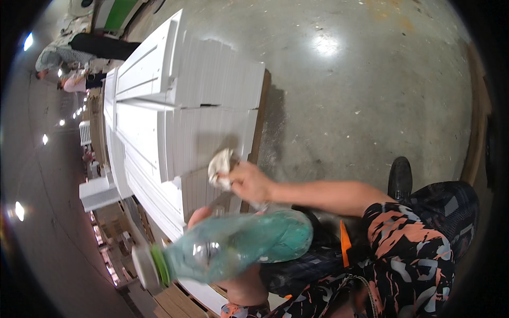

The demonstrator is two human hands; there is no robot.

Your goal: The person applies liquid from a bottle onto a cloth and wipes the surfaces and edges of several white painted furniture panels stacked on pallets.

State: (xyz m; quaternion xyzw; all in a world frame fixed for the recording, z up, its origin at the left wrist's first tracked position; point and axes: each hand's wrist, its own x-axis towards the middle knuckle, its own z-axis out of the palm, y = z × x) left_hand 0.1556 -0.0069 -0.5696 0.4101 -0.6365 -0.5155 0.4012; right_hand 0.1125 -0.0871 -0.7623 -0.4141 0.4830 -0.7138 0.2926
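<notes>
- Head view, nearest: a green plastic bottle (238, 246) with a white cap is gripped sideways in the left hand (204, 217), low in the frame.
- Just above, a crumpled white cloth (220, 167) is clenched in the right hand (249, 183), pressed on stacked white panels (212, 95).
- Beyond: grey concrete floor (360, 79).

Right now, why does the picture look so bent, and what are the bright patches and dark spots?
Head view: the fisheye lens bows the white panels and leaves black corners; lamp glare shines on the floor; the hand with the rag casts a shadow on the panels; the close green bottle looks soft and glints.
</notes>
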